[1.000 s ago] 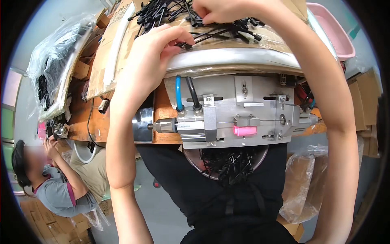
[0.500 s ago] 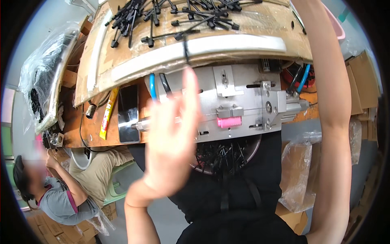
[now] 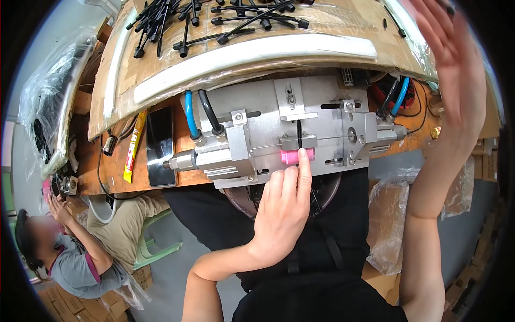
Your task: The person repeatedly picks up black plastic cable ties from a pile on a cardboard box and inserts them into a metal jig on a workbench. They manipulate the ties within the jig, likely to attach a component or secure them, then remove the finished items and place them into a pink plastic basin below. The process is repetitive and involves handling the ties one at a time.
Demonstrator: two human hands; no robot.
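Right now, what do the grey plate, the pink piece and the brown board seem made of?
Grey plate: metal, perhaps steel or aluminium; it has a dull sheen. Pink piece: possibly plastic or tape; smooth and slightly shiny, though the left hand partly covers it. Brown board: looks like cardboard; papery tan surface, mostly matt with shiny patches.

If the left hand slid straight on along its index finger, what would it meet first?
The left hand would likely meet the black rod first; its fingertip overlaps the pink block, though depth and contact are unclear.

Bright light fills a curved, black-rimmed fisheye view.
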